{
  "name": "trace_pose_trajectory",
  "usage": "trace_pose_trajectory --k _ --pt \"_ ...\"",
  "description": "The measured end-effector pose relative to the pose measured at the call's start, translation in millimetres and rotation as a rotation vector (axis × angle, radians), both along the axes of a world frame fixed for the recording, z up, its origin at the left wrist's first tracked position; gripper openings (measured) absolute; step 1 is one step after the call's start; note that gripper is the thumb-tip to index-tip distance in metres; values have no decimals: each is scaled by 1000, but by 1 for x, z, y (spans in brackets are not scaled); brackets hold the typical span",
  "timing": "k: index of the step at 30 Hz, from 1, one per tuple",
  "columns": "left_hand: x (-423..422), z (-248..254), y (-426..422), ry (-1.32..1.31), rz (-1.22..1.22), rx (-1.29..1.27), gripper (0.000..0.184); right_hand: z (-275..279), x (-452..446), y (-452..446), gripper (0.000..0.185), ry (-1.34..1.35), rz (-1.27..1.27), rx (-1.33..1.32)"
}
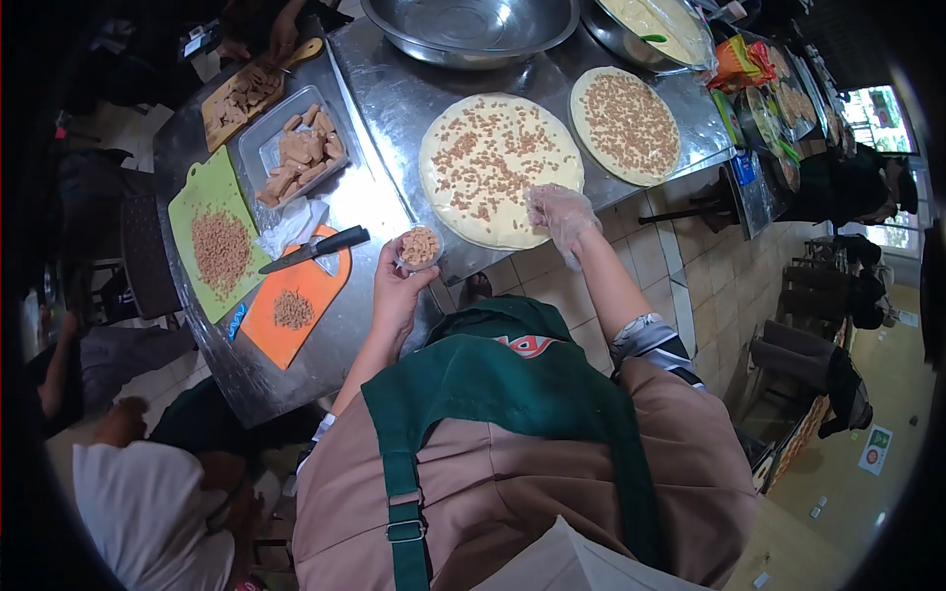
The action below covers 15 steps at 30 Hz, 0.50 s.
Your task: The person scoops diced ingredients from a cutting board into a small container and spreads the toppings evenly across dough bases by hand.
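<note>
My left hand (396, 300) is wrapped round a small clear cup (420, 248) filled with diced sausage bits, held at the table's near edge. My right hand (567, 219), in a clear plastic glove, is over the lower right edge of a round, pale dough base (503, 148). Its fingers are bunched together and point down; what they hold, if anything, is hidden. Brown sausage bits are scattered across this base, more thinly toward its lower right. A second round base (625, 123), covered more evenly with bits, lies to the right.
On the left are an orange board (271, 330) with a knife (315, 248), a green board (192, 202) with chopped bits, and a plastic tub (258, 148) of sausages. A steel bowl (473, 39) stands behind the dough. A person in white (148, 502) is at lower left.
</note>
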State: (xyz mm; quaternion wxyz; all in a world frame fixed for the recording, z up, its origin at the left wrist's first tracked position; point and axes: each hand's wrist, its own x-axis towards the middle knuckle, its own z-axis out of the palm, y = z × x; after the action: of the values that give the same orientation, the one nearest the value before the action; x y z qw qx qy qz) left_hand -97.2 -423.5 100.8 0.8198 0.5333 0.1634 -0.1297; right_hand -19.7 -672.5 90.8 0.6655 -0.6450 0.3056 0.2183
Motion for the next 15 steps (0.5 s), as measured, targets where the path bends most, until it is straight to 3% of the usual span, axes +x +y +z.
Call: trace_pose_trajectory --k 5,7,8,10,15 --pt "-3 0 10 9 7 13 54 -22 -21 -7 10 -40 -178 95" --pt "-4 1 12 11 12 6 54 -17 -27 -5 10 -350 321 -324" --pt "-4 0 13 10 16 12 53 -15 -25 -2 10 -351 320 -325" --pt "-4 1 14 9 18 19 53 -1 -16 15 13 -48 91 -148" --pt "-4 2 14 -21 -5 6 53 -31 -17 18 17 -68 84 -154"
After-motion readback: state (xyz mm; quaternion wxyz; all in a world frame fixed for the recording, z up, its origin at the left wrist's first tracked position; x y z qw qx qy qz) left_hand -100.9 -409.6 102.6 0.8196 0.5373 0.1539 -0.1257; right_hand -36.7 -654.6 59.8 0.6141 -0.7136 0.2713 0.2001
